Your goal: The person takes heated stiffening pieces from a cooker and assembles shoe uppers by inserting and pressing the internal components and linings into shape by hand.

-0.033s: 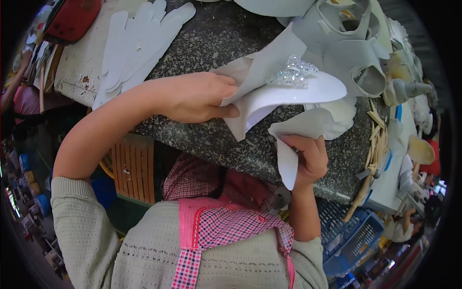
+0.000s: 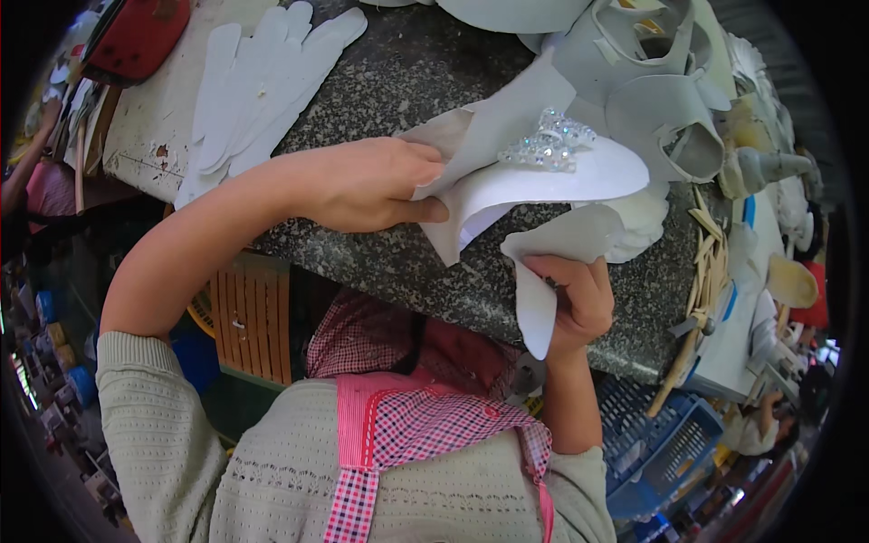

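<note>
My left hand (image 2: 371, 185) is closed on the left end of a white shoe upper (image 2: 579, 176), thumb towards me and fingers over its grey backing. A cluster of clear sparkling stones (image 2: 550, 143) sits on top of the upper, which is held above the dark speckled worktop (image 2: 389, 271). Lower on the right, my right hand (image 2: 581, 303) pinches a bent white piece (image 2: 575, 231), probably another upper; one pointed end hangs down in front of the fingers. The two held pieces are close together, and I cannot tell whether they are joined.
Flat white strip-like pieces (image 2: 258, 100) lie at the back left, near a red container (image 2: 136, 36). Grey-white uppers (image 2: 670, 118) are heaped at the back right. Thin wooden sticks (image 2: 711, 253) and a wooden-handled tool (image 2: 674, 371) lie along the right edge, above a blue crate (image 2: 652, 443).
The upper with the stones and the piece in my right hand have shifted very slightly left. Both hands keep their hold.
</note>
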Demonstrator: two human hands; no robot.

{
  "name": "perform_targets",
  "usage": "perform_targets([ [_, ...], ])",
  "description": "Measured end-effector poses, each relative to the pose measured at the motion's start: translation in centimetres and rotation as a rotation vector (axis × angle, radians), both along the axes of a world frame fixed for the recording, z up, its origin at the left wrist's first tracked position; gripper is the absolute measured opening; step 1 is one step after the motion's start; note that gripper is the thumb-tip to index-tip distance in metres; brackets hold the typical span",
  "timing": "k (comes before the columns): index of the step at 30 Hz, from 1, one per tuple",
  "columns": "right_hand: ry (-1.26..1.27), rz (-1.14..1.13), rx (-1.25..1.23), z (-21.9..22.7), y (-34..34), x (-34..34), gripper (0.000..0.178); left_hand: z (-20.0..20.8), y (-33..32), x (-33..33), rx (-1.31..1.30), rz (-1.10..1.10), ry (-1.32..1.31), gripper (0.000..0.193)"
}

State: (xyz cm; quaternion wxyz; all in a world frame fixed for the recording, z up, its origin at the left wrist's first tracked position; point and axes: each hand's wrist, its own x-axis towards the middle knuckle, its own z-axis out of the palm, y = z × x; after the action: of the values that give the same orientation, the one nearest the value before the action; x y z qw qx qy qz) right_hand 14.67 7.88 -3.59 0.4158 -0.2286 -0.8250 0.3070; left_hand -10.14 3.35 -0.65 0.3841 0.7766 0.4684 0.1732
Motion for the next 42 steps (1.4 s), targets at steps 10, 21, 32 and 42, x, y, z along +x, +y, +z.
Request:
perform_targets([
  [10,0.009,0.151,0.102,0.1,-0.1,-3.0,0.025,-2.4,-2.3,-1.6,0.279,0.095,-0.141,0.029],
  [21,-0.088,0.146,0.014,-4.3,-1.2,-5.1,0.027,-4.7,-4.9,-3.3,0.078,0.173,-0.051,0.042],
  [32,-0.145,0.131,0.318,-3.3,-0.9,-5.6,0.023,-6.0,-5.0,-5.3,0.09,0.181,-0.01,0.054],
  [42,-0.1,0.018,0.389,-5.9,-1.0,-6.1,0.026,-5.3,-4.4,-4.5,-0.074,0.096,-0.261,0.044],
])
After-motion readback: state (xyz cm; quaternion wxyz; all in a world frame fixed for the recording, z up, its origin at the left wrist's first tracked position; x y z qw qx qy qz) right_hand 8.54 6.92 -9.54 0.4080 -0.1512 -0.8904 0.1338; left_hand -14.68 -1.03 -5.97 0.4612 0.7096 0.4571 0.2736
